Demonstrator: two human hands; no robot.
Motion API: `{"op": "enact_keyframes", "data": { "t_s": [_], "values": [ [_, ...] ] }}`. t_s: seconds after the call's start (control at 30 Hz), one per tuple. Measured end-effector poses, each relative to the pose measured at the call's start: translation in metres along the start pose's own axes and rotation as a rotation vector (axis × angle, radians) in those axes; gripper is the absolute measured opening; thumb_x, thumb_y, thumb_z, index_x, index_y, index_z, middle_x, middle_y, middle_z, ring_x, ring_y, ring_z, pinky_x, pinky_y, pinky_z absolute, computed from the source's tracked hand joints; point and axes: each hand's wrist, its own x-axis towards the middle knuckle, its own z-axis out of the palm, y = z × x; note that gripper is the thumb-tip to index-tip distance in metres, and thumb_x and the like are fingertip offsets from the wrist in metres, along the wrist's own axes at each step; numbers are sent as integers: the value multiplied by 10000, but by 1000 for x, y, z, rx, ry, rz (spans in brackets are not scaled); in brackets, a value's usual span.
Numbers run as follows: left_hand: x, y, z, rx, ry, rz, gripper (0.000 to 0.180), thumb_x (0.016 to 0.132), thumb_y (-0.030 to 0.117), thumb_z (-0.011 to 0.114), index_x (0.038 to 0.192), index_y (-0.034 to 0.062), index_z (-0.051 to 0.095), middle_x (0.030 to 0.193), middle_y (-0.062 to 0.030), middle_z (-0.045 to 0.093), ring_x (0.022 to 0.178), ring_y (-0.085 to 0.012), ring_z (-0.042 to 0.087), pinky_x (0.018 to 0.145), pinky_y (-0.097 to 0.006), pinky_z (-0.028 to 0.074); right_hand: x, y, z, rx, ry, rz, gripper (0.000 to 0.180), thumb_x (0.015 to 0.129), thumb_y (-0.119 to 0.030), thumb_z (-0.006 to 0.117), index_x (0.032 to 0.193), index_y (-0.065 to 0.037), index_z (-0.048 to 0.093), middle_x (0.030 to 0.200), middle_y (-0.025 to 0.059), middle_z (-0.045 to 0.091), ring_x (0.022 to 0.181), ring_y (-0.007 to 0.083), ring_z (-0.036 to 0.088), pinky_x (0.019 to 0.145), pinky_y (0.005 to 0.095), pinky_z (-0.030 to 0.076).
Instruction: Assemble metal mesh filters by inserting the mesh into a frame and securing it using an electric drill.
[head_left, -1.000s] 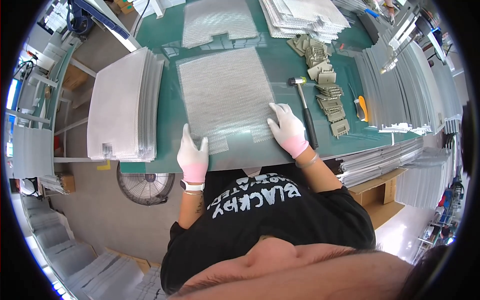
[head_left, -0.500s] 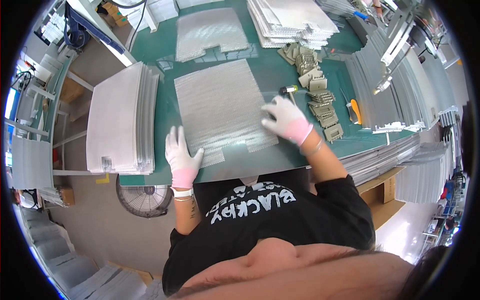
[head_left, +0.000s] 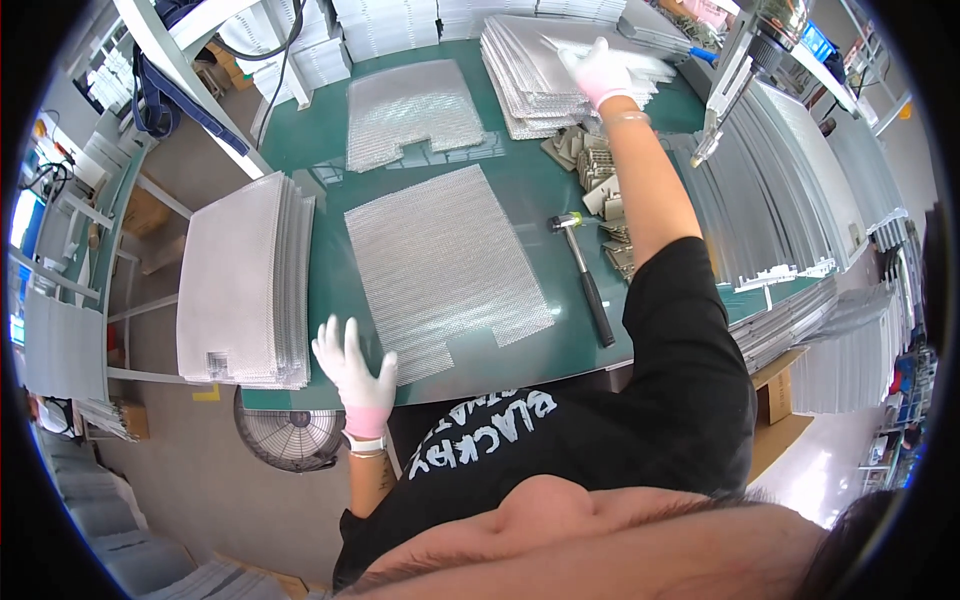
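Observation:
My left hand (head_left: 355, 375), in a white glove with a pink cuff, is open with fingers spread, beside the near left corner of a silvery mesh sheet (head_left: 445, 265). That sheet lies flat on the green table, a notch cut in its near edge. Stretched far forward, my right hand (head_left: 598, 78), gloved alike, is on the top of a stack of pale sheets (head_left: 515, 75) at the back right. Its fingers are blurred, so whether they grip the top sheet's edge is unclear. Between my arms lies a hammer (head_left: 583, 280) with a black handle.
Another notched mesh sheet (head_left: 415, 105) lies farther back. At the left stands a stack of sheets (head_left: 230, 280). Small grey-green plates (head_left: 600, 175) are heaped partly behind my right arm. A metal-armed device (head_left: 730, 95) stands before upright sheets (head_left: 780, 180) on the right.
My right hand has left the near mesh sheet's right edge and reached to the back right stack. The hammer now shows whole. My left hand stays near the sheet's corner, and the view has shifted.

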Motion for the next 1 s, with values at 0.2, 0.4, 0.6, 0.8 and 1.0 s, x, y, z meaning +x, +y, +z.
{"op": "enact_keyframes", "data": {
  "t_s": [0.2,0.4,0.6,0.8,1.0],
  "values": [
    [3,8,-1,-86,-21,10,773,723,178,731,1397,-3,398,1483,-239,318,1396,-425,260,1169,-582,127,-5,25,-10,39,-275,-29,1031,742,-664,653,1399,84,386,1292,318,554,1221,372,552,1024,388,431],
    [6,28,2,-322,45,38,703,767,190,710,1380,-11,431,1455,-234,379,1377,-419,315,1163,-515,210,-30,50,-21,1032,552,-199,774,876,-245,713,1453,55,294,1403,252,470,1311,286,475,1080,367,381],
    [-4,49,11,-1235,-544,-56,594,891,349,672,1330,-25,525,1295,-178,600,1221,-306,565,1067,-403,392,-230,18,-18,1264,149,-560,906,762,49,572,1529,23,90,1498,253,311,1392,342,343,1170,445,230],
    [2,115,22,-1546,178,-383,489,991,104,524,1425,-62,374,1335,-192,560,1211,-254,566,1064,-351,434,-400,10,-31,417,-232,-808,932,639,-441,810,1407,-53,451,1505,310,259,1395,554,185,1137,637,120],
    [2,48,4,-1208,128,-411,499,964,-33,468,1448,-47,345,1223,-163,595,1054,-180,600,905,-284,508,-348,35,-77,501,-311,-237,844,780,-222,734,1498,-56,322,1224,234,597,1001,335,622,874,391,499]
  ]
}}
